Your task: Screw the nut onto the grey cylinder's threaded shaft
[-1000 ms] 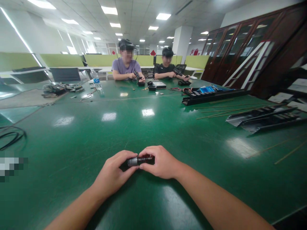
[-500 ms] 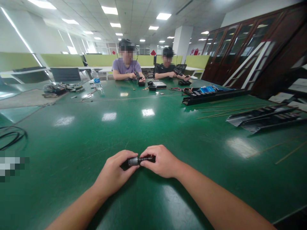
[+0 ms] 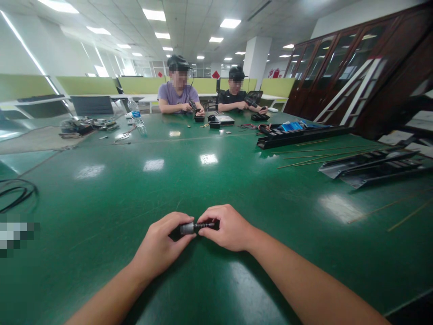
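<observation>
Both my hands sit low in the middle of the view, close together over the green table top. Between them is a small metal cylinder with a dark threaded shaft. My left hand grips its silver end, and my right hand pinches the threaded end. My fingers hide part of the shaft's far end. The cylinder is held level, just above the table surface, and I cannot tell whether it touches.
Two seated co-workers work at the far end among small black boxes. A water bottle and electronic parts stand far left. Black metal channels and thin rods lie right. A black cable lies left.
The view has shifted slightly. My hands keep the same hold on the cylinder, with no visible change of grip.
</observation>
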The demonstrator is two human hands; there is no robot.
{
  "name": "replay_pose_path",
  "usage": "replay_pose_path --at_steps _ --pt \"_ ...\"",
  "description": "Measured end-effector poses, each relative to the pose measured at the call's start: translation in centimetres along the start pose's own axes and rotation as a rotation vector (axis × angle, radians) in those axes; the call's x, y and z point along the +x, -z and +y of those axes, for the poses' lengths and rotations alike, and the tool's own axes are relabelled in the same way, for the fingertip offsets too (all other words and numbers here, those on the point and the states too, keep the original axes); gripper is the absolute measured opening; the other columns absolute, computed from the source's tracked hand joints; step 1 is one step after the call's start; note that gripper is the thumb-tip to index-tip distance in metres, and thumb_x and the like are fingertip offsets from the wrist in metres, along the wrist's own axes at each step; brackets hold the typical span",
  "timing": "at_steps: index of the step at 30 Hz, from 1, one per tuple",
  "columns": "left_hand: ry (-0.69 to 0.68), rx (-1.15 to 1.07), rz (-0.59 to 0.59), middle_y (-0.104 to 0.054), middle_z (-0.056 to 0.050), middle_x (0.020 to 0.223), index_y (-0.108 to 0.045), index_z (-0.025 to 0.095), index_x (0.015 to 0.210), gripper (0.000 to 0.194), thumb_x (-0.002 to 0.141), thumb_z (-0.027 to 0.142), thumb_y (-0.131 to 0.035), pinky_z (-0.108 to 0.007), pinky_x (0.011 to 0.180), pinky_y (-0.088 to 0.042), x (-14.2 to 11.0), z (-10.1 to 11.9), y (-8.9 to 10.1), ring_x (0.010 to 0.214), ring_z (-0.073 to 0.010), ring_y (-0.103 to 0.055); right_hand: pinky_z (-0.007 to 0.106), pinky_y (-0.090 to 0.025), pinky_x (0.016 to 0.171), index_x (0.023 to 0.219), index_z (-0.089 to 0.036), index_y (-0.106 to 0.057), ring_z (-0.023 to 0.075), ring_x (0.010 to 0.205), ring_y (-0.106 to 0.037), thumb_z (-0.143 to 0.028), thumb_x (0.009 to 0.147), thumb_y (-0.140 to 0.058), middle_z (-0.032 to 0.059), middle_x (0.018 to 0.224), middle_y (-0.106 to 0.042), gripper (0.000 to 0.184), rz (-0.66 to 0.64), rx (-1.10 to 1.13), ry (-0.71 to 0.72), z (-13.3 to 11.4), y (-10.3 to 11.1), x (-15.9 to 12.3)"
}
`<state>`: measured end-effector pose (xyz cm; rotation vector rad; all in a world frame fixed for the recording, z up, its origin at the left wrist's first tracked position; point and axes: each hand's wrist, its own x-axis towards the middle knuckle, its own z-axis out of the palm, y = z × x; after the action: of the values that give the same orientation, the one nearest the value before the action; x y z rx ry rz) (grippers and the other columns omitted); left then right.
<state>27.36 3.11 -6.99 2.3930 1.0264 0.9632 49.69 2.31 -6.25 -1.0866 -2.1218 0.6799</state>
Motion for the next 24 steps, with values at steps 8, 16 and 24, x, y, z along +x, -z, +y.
replay_pose_path --at_steps 8,16,24 --pt "-0.029 -0.017 -0.002 -0.070 -0.004 0.100 -0.066 0.022 0.107 0.022 0.085 0.025 -0.069 -0.028 0.082 -0.055 -0.08 -0.06 -0.02 0.091 -0.0169 -0.067 0.026 -0.046 0.071 0.091 -0.020 -0.075 0.0155 0.075 -0.064 -0.020 0.080 -0.071 0.0023 0.082 -0.073 0.012 -0.004 0.021 -0.011 -0.02 0.13 0.01" --pt "-0.012 -0.045 -0.004 -0.069 -0.005 0.100 -0.066 0.022 0.107 0.021 0.086 0.024 -0.069 -0.029 0.083 -0.054 -0.27 -0.08 0.02 0.092 -0.0169 -0.066 0.026 -0.046 0.071 0.091 -0.020 -0.076 0.0155 0.075 -0.064 -0.020 0.080 -0.071 0.0023 0.082 -0.073 0.012 -0.017 0.023 -0.010 -0.14 0.25 0.04" --pt "-0.032 -0.043 -0.011 -0.068 -0.003 0.101 -0.065 0.023 0.108 0.022 0.086 0.023 -0.069 -0.027 0.083 -0.053 -0.24 -0.11 0.18 0.092 -0.0148 -0.065 0.025 -0.045 0.070 0.089 -0.019 -0.076 0.0145 0.073 -0.064 -0.021 0.079 -0.071 0.0019 0.081 -0.072 0.010 -0.013 0.049 -0.022 -0.05 0.23 -0.03"
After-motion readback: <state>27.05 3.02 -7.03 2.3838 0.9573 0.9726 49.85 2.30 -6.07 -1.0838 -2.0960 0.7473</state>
